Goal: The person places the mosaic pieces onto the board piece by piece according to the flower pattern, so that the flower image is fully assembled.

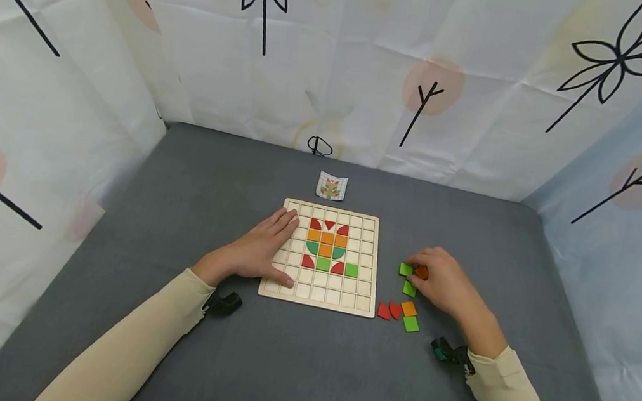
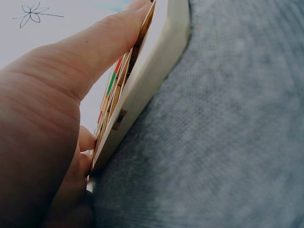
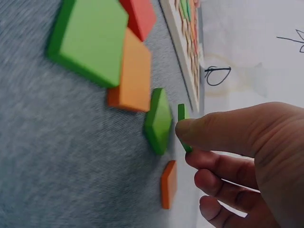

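A pale wooden grid board (image 1: 355, 299) lies on the table with red, orange and green tiles set in its cells. My left hand (image 1: 256, 246) rests on the board's left side, fingers straight and thumb (image 2: 99, 47) along the near edge. To the right of the board, my right hand (image 1: 446, 281) pinches a green square tile (image 3: 182, 114) between thumb and fingertips. Close by that hand are another green tile (image 3: 159, 123) and an orange tile (image 3: 169, 185).
Beyond the board lies a small pattern card (image 1: 331, 187). Near the board's right front corner are two red tiles (image 1: 384, 312), an orange square (image 1: 409, 308) and a green square (image 1: 411, 323). Printed cloth (image 1: 351, 114) hangs around the grey table (image 1: 312, 365).
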`<state>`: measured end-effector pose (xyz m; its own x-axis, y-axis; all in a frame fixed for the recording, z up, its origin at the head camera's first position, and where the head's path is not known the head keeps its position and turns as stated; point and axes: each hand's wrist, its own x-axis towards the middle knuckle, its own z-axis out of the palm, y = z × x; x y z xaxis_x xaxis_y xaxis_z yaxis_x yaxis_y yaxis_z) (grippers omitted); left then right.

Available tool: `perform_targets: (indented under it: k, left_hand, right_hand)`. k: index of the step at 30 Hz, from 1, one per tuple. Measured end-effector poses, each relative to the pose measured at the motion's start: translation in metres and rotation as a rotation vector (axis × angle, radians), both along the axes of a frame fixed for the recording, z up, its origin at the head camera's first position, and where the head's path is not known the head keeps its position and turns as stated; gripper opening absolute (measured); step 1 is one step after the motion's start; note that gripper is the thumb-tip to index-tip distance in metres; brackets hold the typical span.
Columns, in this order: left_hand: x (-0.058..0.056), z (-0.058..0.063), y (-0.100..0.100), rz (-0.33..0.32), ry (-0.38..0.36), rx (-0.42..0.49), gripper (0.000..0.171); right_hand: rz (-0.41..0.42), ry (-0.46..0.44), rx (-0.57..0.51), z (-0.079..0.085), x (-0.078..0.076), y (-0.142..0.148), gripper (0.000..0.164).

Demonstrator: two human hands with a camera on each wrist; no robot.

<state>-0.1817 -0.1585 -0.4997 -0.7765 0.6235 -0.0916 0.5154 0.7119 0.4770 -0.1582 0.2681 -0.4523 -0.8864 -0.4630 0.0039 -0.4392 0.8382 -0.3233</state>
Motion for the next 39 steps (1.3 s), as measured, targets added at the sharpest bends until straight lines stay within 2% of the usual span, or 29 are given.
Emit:
perform_targets:
  k: [11, 19, 33, 39]
  left_hand:
    - [-0.001, 0.000, 0.001, -0.003, 0.005, -0.015, 0.138]
    - [-0.002, -0.001, 0.001, -0.001, 0.012, -0.016, 0.138]
    - [-0.001, 0.002, 0.001, -0.002, 0.002, -0.025, 0.137]
    - [-0.001, 0.003, 0.002, -0.003, 0.003, -0.034, 0.137]
  right_hand:
    - [0.028, 0.098, -0.054, 0.017, 0.006, -0.021, 0.023]
    - [0.068, 0.116, -0.089, 0.028, 0.004, -0.044, 0.026]
    - [0.165, 0.150, -0.137, 0.035, -0.002, -0.086, 0.023]
    - [0.210, 0.137, -0.163, 0.031, -0.004, -0.112, 0.021]
